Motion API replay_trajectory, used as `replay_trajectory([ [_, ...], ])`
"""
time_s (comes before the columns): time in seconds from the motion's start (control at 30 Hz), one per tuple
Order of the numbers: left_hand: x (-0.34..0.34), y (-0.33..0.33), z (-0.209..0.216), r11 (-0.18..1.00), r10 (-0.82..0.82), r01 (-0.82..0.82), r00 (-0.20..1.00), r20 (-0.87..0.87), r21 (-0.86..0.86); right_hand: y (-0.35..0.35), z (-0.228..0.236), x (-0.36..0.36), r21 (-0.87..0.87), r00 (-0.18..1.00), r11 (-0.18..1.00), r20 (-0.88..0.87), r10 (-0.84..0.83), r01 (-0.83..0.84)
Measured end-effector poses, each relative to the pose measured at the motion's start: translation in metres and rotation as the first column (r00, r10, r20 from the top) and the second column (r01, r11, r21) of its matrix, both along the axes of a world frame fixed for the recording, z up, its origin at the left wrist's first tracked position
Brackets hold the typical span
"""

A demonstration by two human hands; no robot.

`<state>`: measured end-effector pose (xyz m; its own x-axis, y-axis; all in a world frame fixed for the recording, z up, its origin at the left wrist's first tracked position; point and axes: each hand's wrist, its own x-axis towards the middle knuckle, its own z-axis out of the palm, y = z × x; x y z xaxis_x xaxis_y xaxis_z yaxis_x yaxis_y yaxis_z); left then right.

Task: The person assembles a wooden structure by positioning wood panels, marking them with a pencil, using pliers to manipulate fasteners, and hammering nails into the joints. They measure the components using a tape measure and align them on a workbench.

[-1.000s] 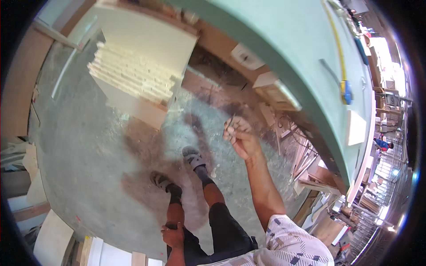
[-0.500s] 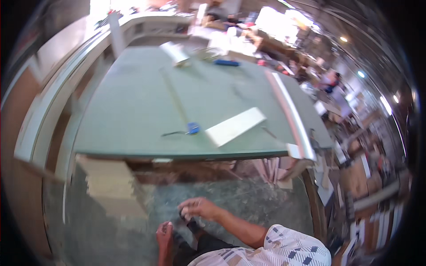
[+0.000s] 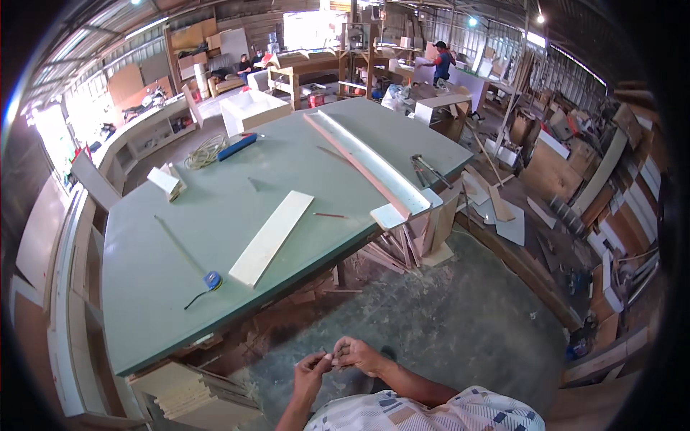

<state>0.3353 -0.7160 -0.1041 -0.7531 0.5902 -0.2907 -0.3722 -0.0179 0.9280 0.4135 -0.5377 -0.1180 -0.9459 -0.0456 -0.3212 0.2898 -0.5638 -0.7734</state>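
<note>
My left hand point(image 3: 310, 373) and my right hand point(image 3: 361, 356) meet in front of my body, above the floor and short of the table's near edge. Both have fingers pinched together, fingertips almost touching; whatever small thing is between them is too small to make out. Beyond them is the green-topped table point(image 3: 215, 205). On it lie a pale wooden board point(image 3: 272, 238), a blue tape measure point(image 3: 212, 280) with its blade pulled out, and a pencil point(image 3: 330, 215). A long white and reddish strip point(image 3: 366, 165) crosses the right side, its near end over a small white panel point(image 3: 388, 217).
A hammer point(image 3: 430, 171) lies at the table's right edge. Farther back are a blue bar-shaped tool point(image 3: 237, 146), coiled cord point(image 3: 205, 153) and a small wooden block point(image 3: 167, 182). Stacked boards point(image 3: 190, 395) stand below the near left corner. Another person point(image 3: 442, 65) stands far off.
The view has swung right, bringing more of the workshop's right side in. My hands, apart before, have come together, fingertips meeting. The table things look unmoved.
</note>
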Motion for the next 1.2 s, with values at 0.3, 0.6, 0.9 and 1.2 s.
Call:
replay_trajectory([
  [0.3,-0.011,0.265,0.011,0.982,-0.184,0.186,0.981,-0.058,0.036,0.259,0.011,0.043,0.169,0.97,0.955,-0.034,-0.24,0.243],
  [0.6,-0.094,0.376,-0.017,0.987,-0.032,0.044,0.996,0.078,-0.155,0.446,-0.045,0.022,0.102,0.736,0.756,0.176,-0.653,0.647],
  [0.9,-0.178,0.471,-0.06,0.989,-0.039,0.07,0.973,0.23,-0.13,0.559,-0.087,-0.091,-0.109,0.694,0.692,0.247,-0.677,0.714],
  [1.2,-0.219,0.544,-0.082,0.975,-0.138,0.199,0.891,0.433,-0.097,0.604,-0.082,-0.125,0.013,0.609,0.647,0.327,-0.723,0.762],
])
